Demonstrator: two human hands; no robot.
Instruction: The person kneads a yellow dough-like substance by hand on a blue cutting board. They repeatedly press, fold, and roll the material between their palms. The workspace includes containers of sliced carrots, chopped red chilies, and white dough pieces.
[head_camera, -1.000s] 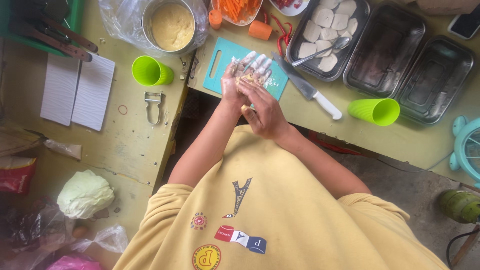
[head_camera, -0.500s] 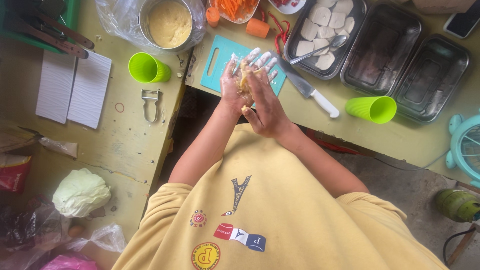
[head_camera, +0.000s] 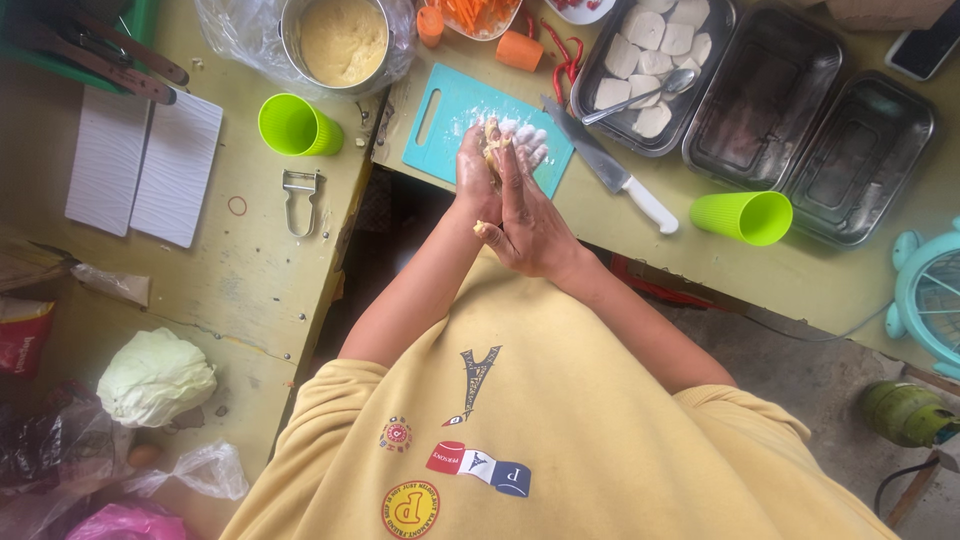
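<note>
fingers (head_camera: 528, 140) dusted white with flour lie flat and together, the left hand (head_camera: 478, 178) and right hand (head_camera: 530, 215) pressed palm to palm around a small lump of dough (head_camera: 492, 140) that peeks out between them. neither hand is curled into a grip; the lump is squeezed between the flat palms, held above the near edge of a teal cutting board (head_camera: 450, 118). the board lies on a worn, yellow-green counter (head_camera: 240, 290) with scuffed paint and stains. a kitchen knife (head_camera: 612, 172) with a white handle lies just beside the board. behind it stand a metal pot of pale batter (head_camera: 342, 40) and steel trays (head_camera: 760, 100), one holding pale slices and a spoon. two lime-green cups (head_camera: 296, 126) sit on the counter, one upright at the left, one tipped on its side at the right. a peeler (head_camera: 300, 198), two white ridged boards (head_camera: 145, 165) and a cabbage (head_camera: 155, 375) lie to the left. bare concrete floor (head_camera: 800, 370) shows at the right, with a small green gas canister (head_camera: 905, 412).
</note>
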